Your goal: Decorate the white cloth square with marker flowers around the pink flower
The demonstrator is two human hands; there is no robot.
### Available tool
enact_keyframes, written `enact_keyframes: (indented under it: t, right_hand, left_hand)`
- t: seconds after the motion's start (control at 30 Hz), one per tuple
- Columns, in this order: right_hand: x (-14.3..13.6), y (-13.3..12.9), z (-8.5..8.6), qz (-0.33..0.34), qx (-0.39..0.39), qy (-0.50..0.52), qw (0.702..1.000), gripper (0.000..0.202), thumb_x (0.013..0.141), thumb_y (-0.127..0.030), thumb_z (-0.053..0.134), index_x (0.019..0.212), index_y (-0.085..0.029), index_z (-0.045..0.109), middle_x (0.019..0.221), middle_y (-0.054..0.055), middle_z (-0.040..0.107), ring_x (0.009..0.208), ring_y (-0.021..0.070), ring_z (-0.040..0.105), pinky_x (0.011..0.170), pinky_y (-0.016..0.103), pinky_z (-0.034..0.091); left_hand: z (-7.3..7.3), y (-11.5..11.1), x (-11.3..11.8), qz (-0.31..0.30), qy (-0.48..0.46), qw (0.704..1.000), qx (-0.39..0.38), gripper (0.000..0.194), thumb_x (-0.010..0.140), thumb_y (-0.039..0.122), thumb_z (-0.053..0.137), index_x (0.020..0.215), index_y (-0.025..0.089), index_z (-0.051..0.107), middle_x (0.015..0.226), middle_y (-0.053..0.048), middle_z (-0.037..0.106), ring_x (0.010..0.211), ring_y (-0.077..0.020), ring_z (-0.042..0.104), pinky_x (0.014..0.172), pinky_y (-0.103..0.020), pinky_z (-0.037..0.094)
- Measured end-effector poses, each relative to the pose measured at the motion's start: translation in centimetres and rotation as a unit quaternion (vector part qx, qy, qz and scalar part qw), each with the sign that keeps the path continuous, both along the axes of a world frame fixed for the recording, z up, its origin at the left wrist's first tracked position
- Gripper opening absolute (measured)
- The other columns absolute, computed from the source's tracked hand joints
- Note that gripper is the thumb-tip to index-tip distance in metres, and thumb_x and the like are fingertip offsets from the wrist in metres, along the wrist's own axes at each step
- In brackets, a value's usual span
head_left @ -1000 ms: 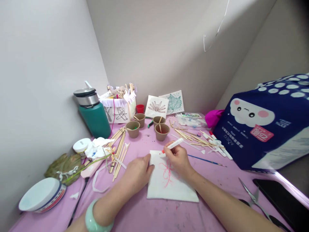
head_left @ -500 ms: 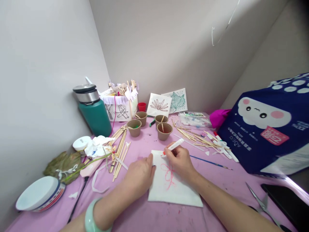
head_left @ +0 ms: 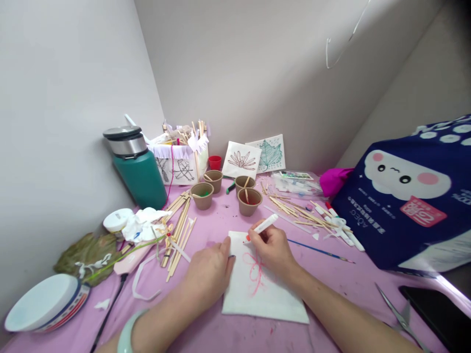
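A white canvas panel (head_left: pixel 265 306) lies flat on the purple tablecloth in front of me, with a pink flower-like line drawing (head_left: pixel 254 269) on it. My right hand (head_left: pixel 274 247) is closed round a white marker (head_left: pixel 267 223) with a red tip end. The tip points down at the upper part of the panel, where small red marks show. My left hand (head_left: pixel 211 267) grips the panel's left edge, fingers bent and pressed together. A thin blue paintbrush (head_left: pixel 320 250) lies to the right of my right hand.
Brown cups (head_left: pixel 250 202) with sticks stand behind the panel. At left are a green bottle (head_left: pixel 142 179), a bowl (head_left: pixel 44 301) and wooden sticks (head_left: pixel 180 230). Scissors (head_left: pixel 399 316), a black phone (head_left: pixel 437 314) and a dark blue bag (head_left: pixel 390 220) lie to the right. Two drawn panels (head_left: pixel 241 159) lean on the wall.
The marker tip has shifted slightly along the upper part of the panel, with small red marks now beside it. My left hand stays at the edge. The view has moved a little.
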State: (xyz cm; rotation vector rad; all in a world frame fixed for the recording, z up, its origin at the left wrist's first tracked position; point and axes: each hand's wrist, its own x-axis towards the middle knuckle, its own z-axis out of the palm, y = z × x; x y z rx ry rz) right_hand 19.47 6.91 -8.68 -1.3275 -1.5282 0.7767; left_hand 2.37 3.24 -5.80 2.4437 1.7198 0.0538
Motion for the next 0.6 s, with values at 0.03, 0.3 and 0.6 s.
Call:
enact_keyframes:
  t: [0.03, 0.3, 0.6]
  right_hand:
    - [0.0, 0.0, 0.1, -0.001, 0.002, 0.008, 1.0, 0.017, 0.078, -0.033, 0.056, 0.074, -0.016, 0.06, 0.06, -0.001, 0.057, 0.054, 0.013, 0.051, 0.052, 0.023, 0.037]
    - [0.9, 1.3, 0.6, -0.1, -0.038, 0.179, 0.978, 0.025, 0.077, -0.04, 0.058, 0.067, -0.018, 0.051, 0.052, -0.005, 0.047, 0.045, 0.0087, 0.037, 0.043, 0.021, 0.029]
    - [-0.2, -0.5, 0.4, 0.018, -0.005, 0.005, 1.0, 0.017, 0.079, -0.032, 0.055, 0.073, -0.017, 0.057, 0.058, -0.002, 0.053, 0.053, 0.0118, 0.048, 0.05, 0.022, 0.035]
  left_hand:
    - [0.0, 0.0, 0.0, 0.001, 0.002, 1.0, -0.002, 0.034, 0.091, 0.026, 0.037, 0.122, 0.017, 0.045, 0.09, -0.009, 0.068, 0.079, -0.0269, 0.066, 0.062, -0.034, 0.046]
    - [0.4, 0.0, 0.0, 0.002, -0.01, 1.0, 0.002, 0.028, 0.091, 0.026, 0.036, 0.114, 0.018, 0.05, 0.089, -0.009, 0.068, 0.08, -0.0275, 0.066, 0.062, -0.035, 0.046]
    - [0.4, 0.1, 0.1, 0.0, 0.002, 1.0, 0.006, 0.026, 0.091, 0.026, 0.035, 0.111, 0.018, 0.05, 0.087, -0.008, 0.068, 0.077, -0.0272, 0.067, 0.062, -0.035, 0.046]
